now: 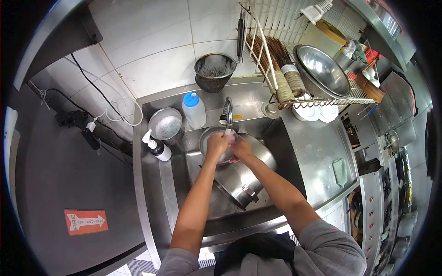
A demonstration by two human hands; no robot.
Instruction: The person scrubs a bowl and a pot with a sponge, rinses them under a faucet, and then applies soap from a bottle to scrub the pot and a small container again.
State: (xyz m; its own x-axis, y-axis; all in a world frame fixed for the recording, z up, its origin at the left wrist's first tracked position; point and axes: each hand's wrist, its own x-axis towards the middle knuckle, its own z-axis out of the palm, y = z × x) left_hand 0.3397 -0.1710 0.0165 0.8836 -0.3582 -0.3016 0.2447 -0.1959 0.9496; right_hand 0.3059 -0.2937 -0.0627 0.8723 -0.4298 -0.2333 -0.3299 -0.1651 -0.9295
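Observation:
Under the running tap (229, 105), my left hand (218, 144) and my right hand (241, 150) are close together over the sink. Their fingers are curled in around something small and pale in the water stream, too blurred to name. Below and behind them a round metal bowl (204, 141) sits in the sink basin (182, 172). A large steel pot (246, 171) lies tilted on its side beneath my right hand and forearm, its black-trimmed handle toward me.
Left of the basin stand a pump bottle (159, 149), a metal pot of suds (166, 125) and a blue-capped jug (194, 111). A mesh strainer (214, 71) hangs behind. A dish rack (331, 102) with steel bowls (323, 69) overhangs the right counter, where a green cloth (340, 172) lies.

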